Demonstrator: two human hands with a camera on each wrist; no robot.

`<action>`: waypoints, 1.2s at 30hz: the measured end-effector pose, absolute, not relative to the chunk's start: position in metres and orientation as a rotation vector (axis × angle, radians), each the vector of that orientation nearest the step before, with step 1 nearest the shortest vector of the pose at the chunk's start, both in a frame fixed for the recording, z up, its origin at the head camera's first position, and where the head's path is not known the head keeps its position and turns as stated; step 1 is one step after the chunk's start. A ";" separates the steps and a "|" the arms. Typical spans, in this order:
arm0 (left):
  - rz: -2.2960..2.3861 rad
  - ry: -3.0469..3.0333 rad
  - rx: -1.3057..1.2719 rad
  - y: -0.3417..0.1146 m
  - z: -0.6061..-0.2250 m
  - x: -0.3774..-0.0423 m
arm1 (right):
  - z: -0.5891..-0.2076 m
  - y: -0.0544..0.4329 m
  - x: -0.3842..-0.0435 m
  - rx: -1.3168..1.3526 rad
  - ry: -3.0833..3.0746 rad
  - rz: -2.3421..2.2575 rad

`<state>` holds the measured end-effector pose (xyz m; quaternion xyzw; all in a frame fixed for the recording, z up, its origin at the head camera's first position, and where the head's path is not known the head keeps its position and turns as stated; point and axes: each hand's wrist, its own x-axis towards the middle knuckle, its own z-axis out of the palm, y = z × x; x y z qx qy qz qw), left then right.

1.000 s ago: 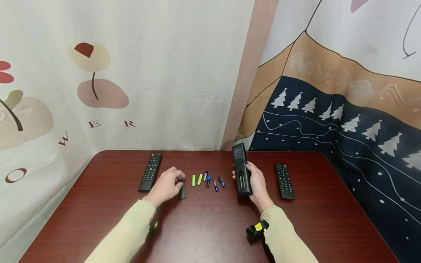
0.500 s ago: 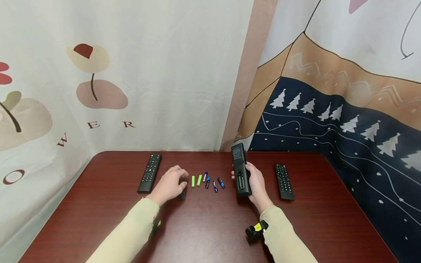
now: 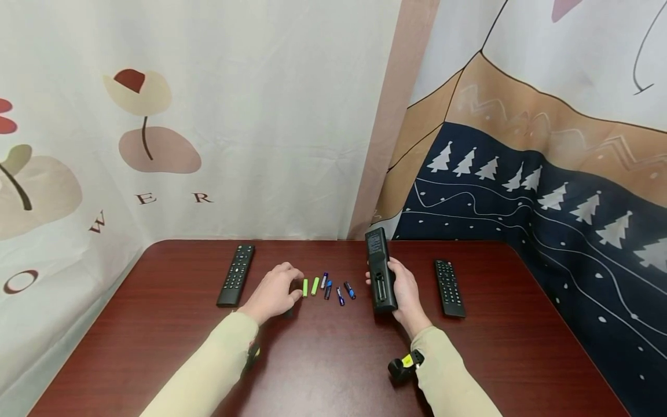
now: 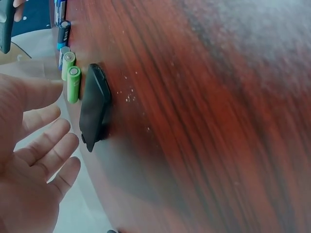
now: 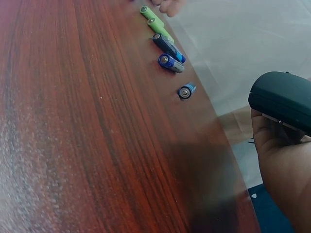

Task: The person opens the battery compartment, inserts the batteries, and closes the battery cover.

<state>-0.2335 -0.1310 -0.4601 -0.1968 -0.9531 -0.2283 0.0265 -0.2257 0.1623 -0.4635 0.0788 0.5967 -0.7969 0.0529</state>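
While the left grip (image 3: 272, 294) hangs loose, the right grip (image 3: 408, 292) holds a remote (image 3: 379, 267) pointing lengthwise forward (leaning slightly left).

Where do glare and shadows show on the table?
Head view: soft shine on the table, shadow along the left sleeve; left wrist view: whitish glare upper right, shadow below the black cover; right wrist view: pale glare lower left, dark shadow beside the right hand.

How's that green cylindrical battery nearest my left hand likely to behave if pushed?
The green cylindrical battery will probably roll, lying on its round side. It's likely stiff, looking straight and solid; its smooth surface might feel slippery.
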 end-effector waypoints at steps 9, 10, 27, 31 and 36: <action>-0.624 -2.948 -0.683 -0.126 -0.460 -0.235 | -0.463 0.162 -0.225 0.247 1.814 -2.418; -0.616 -2.945 -0.693 -0.126 -0.460 -0.235 | -0.463 0.162 -0.225 0.248 1.817 -2.415; -0.616 -3.001 -0.664 -0.118 -0.460 -0.235 | -0.465 0.161 -0.224 0.247 1.825 -2.405; -0.622 -2.986 -0.673 -0.117 -0.461 -0.236 | -0.464 0.161 -0.223 0.258 1.822 -2.404; -0.651 -2.972 -0.657 -0.118 -0.461 -0.236 | -0.464 0.162 -0.223 0.268 1.818 -2.402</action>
